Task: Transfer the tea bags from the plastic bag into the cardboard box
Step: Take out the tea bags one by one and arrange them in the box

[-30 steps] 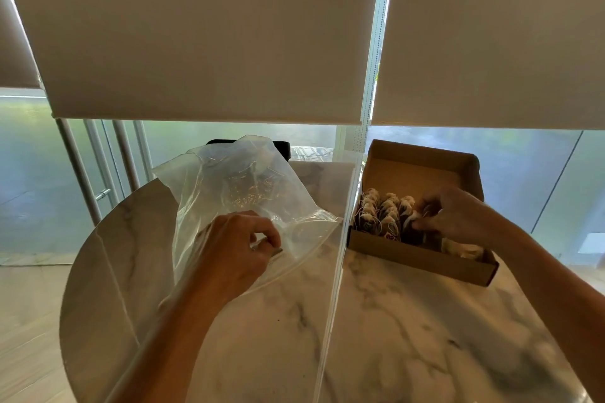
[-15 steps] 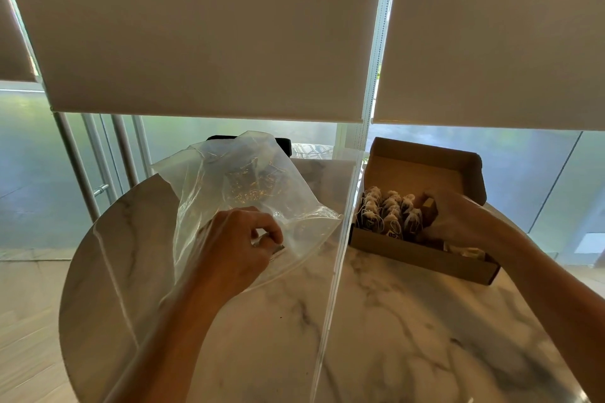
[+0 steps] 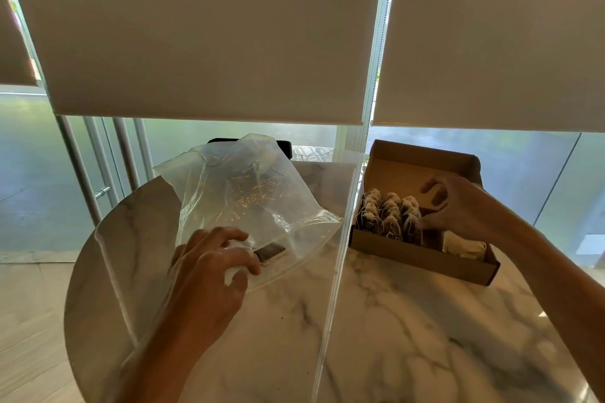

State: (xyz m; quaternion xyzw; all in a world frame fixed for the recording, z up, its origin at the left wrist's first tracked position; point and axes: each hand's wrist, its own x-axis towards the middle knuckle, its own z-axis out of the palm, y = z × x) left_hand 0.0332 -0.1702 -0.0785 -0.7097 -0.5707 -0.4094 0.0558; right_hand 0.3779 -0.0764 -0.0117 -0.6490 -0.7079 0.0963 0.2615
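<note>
Your left hand (image 3: 209, 267) sits at the near edge of the plastic bag (image 3: 248, 196), fingers (image 3: 229, 235) curled and pinching the clear film at its mouth. The bag stands puffed up on the marble table (image 3: 409, 337), left of the cardboard box (image 3: 422, 255). A single dark tea bag (image 3: 270, 252) lies inside the plastic bag just beyond your fingertips; the film blurs it, and the brown specks higher up in the bag are too small to identify.

Your right hand (image 3: 458, 206) is over the open cardboard box, fingers curled loosely above the rows of tea bags (image 3: 389, 216). You cannot tell whether it holds anything, since the fingertips are in shadow against the box's raised lid. The tea bags stand upright in rows in the left part of the box, and a pale, crumpled item (image 3: 463, 245) lies in the right part, partly hidden by your wrist and the box's front wall.

A blind cord (image 3: 340, 255) hangs down across the view between bag and box. A dark object (image 3: 284, 147) behind the plastic bag is mostly covered by it. Both forearms are cut off at the lower frame edge.
</note>
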